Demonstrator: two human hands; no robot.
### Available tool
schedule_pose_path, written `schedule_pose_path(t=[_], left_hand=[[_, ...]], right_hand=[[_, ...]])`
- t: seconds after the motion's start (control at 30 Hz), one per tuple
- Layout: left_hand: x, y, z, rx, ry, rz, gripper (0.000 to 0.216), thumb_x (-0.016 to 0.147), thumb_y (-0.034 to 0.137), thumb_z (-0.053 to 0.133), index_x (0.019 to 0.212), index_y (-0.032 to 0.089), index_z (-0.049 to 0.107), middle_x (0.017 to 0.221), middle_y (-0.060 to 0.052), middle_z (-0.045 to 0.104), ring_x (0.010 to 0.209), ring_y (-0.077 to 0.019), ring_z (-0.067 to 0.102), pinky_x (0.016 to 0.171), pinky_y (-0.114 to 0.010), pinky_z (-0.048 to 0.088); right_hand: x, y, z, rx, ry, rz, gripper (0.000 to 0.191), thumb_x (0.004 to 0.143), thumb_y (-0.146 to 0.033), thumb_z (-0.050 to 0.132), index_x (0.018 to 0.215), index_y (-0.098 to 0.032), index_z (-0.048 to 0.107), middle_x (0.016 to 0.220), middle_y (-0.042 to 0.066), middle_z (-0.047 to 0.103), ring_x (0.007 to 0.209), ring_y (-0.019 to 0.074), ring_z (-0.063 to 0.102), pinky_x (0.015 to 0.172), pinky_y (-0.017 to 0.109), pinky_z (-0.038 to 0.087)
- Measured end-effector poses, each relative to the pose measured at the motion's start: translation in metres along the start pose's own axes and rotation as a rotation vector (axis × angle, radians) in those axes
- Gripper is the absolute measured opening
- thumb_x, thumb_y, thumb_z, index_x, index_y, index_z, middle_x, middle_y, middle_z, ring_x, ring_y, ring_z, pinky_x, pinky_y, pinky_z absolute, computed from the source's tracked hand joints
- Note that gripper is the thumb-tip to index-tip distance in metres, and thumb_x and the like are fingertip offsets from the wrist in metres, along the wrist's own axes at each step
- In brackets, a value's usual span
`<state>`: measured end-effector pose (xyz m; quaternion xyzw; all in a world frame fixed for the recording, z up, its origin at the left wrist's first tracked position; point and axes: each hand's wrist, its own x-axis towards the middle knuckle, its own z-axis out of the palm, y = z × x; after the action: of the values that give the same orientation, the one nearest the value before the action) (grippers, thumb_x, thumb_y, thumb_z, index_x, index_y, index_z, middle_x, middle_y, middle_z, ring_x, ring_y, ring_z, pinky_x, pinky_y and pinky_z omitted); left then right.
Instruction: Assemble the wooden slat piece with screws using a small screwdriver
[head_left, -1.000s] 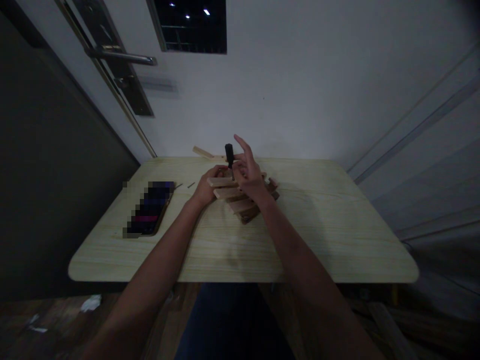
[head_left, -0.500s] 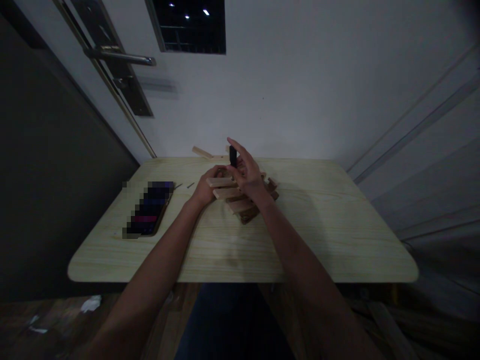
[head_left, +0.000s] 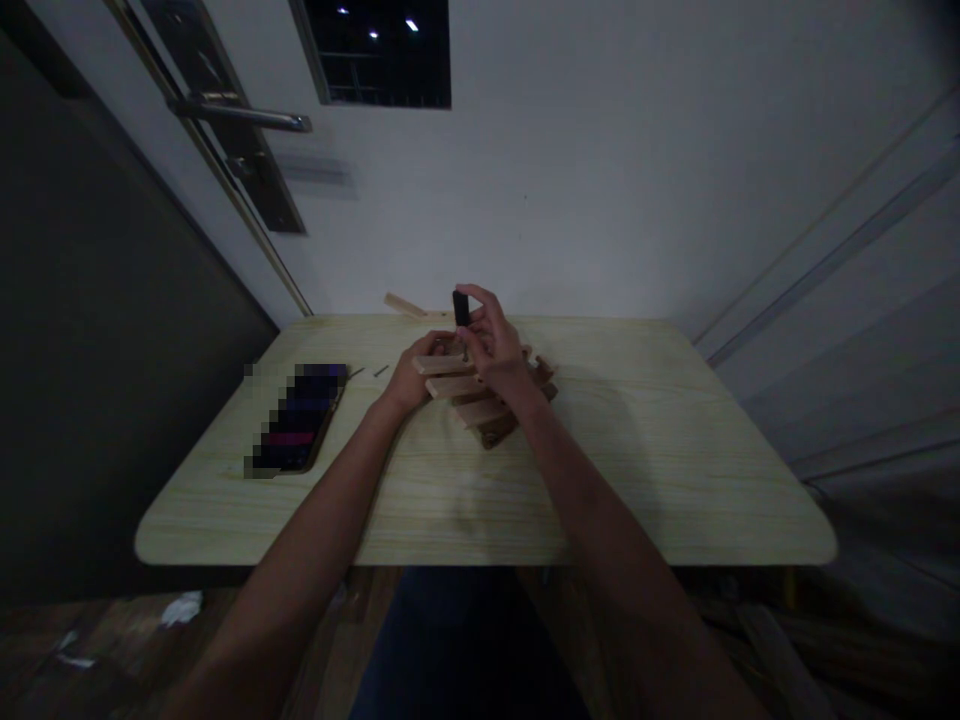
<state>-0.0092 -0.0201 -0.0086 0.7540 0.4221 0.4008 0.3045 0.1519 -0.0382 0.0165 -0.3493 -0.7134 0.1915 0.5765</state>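
On the table lies a small slatted wooden frame [head_left: 457,387], its pale slats running across a darker base. My left hand [head_left: 411,372] is closed around its far left side, some fingers hidden behind the wood. Above the slats, my right hand [head_left: 498,352] pinches an upright screwdriver [head_left: 461,308] with a black handle, index finger over its top end. A short stretch of the shaft shows below the thumb, pointing down at a slat; whether its tip meets a screw is too small to tell.
A phone [head_left: 296,420] with a blurred screen lies on the left of the table [head_left: 675,450]. Beside it are two small screws [head_left: 381,371]. A loose wooden strip [head_left: 405,304] rests at the back edge, against the white door [head_left: 600,180] with its metal handle [head_left: 255,118].
The fingers of my right hand have shifted on the screwdriver, the index finger bending over its top. The handle has tilted slightly left. My left hand and the frame stay put.
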Motion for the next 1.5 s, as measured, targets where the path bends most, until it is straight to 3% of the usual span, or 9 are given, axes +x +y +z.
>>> schedule_pose_path(t=[0.2,0.4,0.67,0.83,1.0,1.13,1.3,1.5], left_hand=[[0.0,-0.001,0.0,-0.001,0.005,-0.011,0.035,0.089,0.037,0.047,0.113,0.017,0.062,0.109,-0.009,0.072,0.096,-0.0218,0.065,0.085,-0.034,0.048],[0.001,-0.004,0.0,-0.008,0.003,-0.004,0.038,0.089,0.039,0.047,0.116,0.017,0.061,0.111,-0.01,0.071,0.097,-0.022,0.065,0.087,-0.035,0.048],[0.0,-0.002,0.001,-0.027,0.006,-0.028,0.037,0.084,0.037,0.055,0.114,0.017,0.062,0.108,-0.009,0.072,0.093,-0.0221,0.065,0.085,-0.035,0.049],[0.0,-0.004,0.001,-0.022,0.009,-0.018,0.037,0.088,0.039,0.049,0.113,0.016,0.062,0.11,-0.011,0.072,0.097,-0.0235,0.065,0.088,-0.037,0.048],[0.0,-0.006,0.001,-0.046,-0.003,-0.006,0.038,0.089,0.04,0.048,0.116,0.015,0.061,0.112,-0.01,0.071,0.098,-0.0226,0.065,0.089,-0.035,0.047],[0.0,-0.006,0.0,-0.034,-0.004,-0.012,0.04,0.09,0.041,0.047,0.117,0.016,0.061,0.109,-0.009,0.072,0.096,-0.0222,0.065,0.087,-0.034,0.048],[0.001,-0.004,0.0,-0.013,0.006,-0.01,0.037,0.09,0.039,0.047,0.116,0.017,0.062,0.112,-0.009,0.071,0.098,-0.0223,0.065,0.088,-0.035,0.048],[0.001,-0.005,0.001,-0.006,0.005,-0.017,0.037,0.085,0.039,0.054,0.113,0.017,0.062,0.105,-0.009,0.072,0.092,-0.0223,0.065,0.083,-0.035,0.049]], right_hand=[[-0.001,-0.01,-0.003,0.008,0.002,0.065,0.045,0.09,-0.032,0.054,0.134,-0.029,0.048,0.116,0.005,0.061,0.091,0.0184,0.062,0.076,0.03,0.058],[-0.001,-0.012,-0.004,0.01,-0.026,0.054,0.045,0.094,-0.027,0.043,0.139,-0.031,0.042,0.124,0.006,0.06,0.101,0.0199,0.063,0.083,0.035,0.058],[0.0,-0.008,-0.003,-0.015,-0.02,0.022,0.047,0.092,-0.028,0.047,0.139,-0.03,0.042,0.129,0.007,0.057,0.1,0.022,0.062,0.084,0.04,0.059],[0.001,-0.008,-0.004,-0.071,-0.002,-0.024,0.048,0.089,-0.027,0.053,0.137,-0.033,0.045,0.127,0.006,0.057,0.101,0.0236,0.059,0.084,0.041,0.058],[0.001,-0.011,-0.005,-0.059,-0.026,0.017,0.048,0.092,-0.026,0.048,0.14,-0.027,0.041,0.132,0.009,0.055,0.104,0.0217,0.059,0.081,0.036,0.058],[0.001,-0.014,-0.005,-0.048,-0.03,0.039,0.046,0.096,-0.026,0.043,0.141,-0.025,0.04,0.126,0.008,0.059,0.1,0.0182,0.06,0.086,0.032,0.056],[0.001,-0.011,-0.003,-0.014,-0.037,0.073,0.046,0.096,-0.03,0.044,0.141,-0.025,0.04,0.121,0.008,0.061,0.093,0.0181,0.063,0.08,0.033,0.058],[0.001,-0.007,-0.004,-0.002,-0.018,-0.017,0.054,0.09,-0.032,0.056,0.142,-0.032,0.039,0.137,0.006,0.053,0.107,0.0231,0.061,0.089,0.042,0.058]])
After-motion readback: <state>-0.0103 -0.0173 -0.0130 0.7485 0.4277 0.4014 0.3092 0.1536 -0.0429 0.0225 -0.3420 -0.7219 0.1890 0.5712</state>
